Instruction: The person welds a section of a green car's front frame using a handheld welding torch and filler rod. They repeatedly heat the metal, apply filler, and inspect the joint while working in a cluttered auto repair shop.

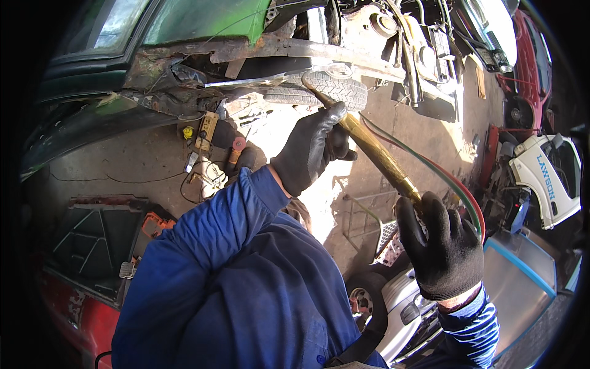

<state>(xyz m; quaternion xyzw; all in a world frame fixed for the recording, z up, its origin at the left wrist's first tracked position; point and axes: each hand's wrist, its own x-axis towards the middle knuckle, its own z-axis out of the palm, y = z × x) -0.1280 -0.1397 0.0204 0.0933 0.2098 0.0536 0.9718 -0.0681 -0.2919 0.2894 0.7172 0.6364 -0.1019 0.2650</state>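
A brass gas torch (381, 154) runs slantwise in front of me, its bent, tapered tip pointing up and left toward the tyre (344, 89) of a stripped car. My left hand (310, 147), in a black glove, is closed around the torch's front part, thumb along the brass. At the rear end, my right hand (442, 249), also gloved, has its fingers around the knob area, which they mostly hide. A red hose and a green hose (452, 178) loop beside the torch and pass behind my right hand. No flame shows at the tip.
The car's rusty sill and frame rail (283, 49) span the top, with a green door (203, 24). An angle grinder (235, 150) and cables lie on the floor at left. A white car door (547, 178) and a metal box (522, 277) stand right; a wheel (362, 301) is below.
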